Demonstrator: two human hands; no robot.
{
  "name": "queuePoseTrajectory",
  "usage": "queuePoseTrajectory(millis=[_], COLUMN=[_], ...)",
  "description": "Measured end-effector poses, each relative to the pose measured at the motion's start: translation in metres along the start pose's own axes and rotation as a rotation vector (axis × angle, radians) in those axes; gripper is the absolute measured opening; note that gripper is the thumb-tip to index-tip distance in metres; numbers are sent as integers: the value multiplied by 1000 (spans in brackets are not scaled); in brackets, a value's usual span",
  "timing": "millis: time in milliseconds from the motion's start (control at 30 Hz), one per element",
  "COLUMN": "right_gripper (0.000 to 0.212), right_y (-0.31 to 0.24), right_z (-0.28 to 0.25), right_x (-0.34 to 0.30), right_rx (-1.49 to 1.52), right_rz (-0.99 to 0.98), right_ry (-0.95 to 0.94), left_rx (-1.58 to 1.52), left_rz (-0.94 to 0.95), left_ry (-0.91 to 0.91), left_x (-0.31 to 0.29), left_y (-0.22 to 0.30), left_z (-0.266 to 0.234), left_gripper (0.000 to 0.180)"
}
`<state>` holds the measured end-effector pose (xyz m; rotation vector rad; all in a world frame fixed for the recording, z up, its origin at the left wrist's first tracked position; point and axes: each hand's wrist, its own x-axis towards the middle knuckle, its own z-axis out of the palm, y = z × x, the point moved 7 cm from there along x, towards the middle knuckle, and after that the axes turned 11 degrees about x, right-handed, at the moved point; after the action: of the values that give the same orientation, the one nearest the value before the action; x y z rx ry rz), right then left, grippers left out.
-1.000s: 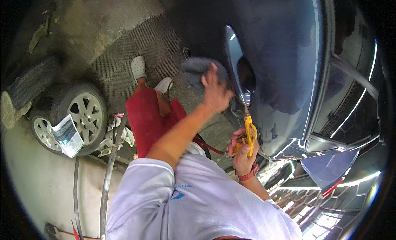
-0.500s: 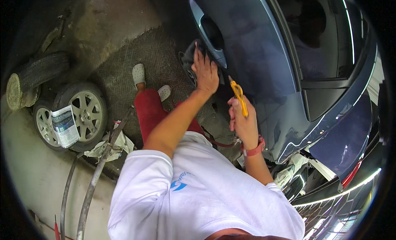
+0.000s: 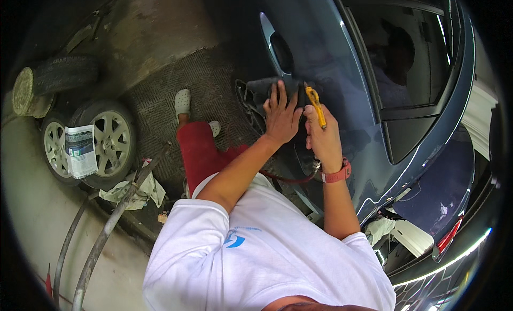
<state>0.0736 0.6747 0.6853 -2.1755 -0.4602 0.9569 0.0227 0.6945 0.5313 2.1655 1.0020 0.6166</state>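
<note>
Below the dark blue car's door handle (image 3: 270, 41), a dark grey cloth (image 3: 264, 85) lies against the door panel (image 3: 342, 91). My left hand (image 3: 282, 114) rests on it with fingers stretched flat and slightly apart. Close beside it, my right hand (image 3: 323, 135) is wrapped round a yellow air blow gun (image 3: 315, 105), whose tip points at the panel near the cloth's edge. A red hose (image 3: 291, 178) joins a metal fitting below the right hand. Part of the cloth is hidden under the left fingers.
A dark window (image 3: 401, 70) is on the right. At left, two wheels (image 3: 109, 137) lean together near a loose tyre (image 3: 64, 75). Metal pipes (image 3: 107, 241) and crumpled paper (image 3: 133, 193) are near the wall. A textured mat (image 3: 155, 91) covers floor by my feet.
My left hand has moved right with the cloth, from beside the door handle to the panel just below it. The blow gun now points at the panel near the cloth.
</note>
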Motion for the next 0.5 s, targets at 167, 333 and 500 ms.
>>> queuePoseTrajectory(millis=[167, 333, 500], right_gripper=[43, 44, 42], right_y=[-12, -31, -37], right_z=[2, 10, 7], right_x=[-14, -26, -30], right_rx=[74, 96, 142], right_rz=[-1, -49, -106], right_ry=[14, -45, -67], left_rx=[117, 6, -95], left_rz=[-66, -225, -153], left_ry=[9, -37, 11], left_x=[103, 128, 46], left_y=[-14, -19, 11], left_z=[-64, -70, -46], left_gripper=[44, 38, 58])
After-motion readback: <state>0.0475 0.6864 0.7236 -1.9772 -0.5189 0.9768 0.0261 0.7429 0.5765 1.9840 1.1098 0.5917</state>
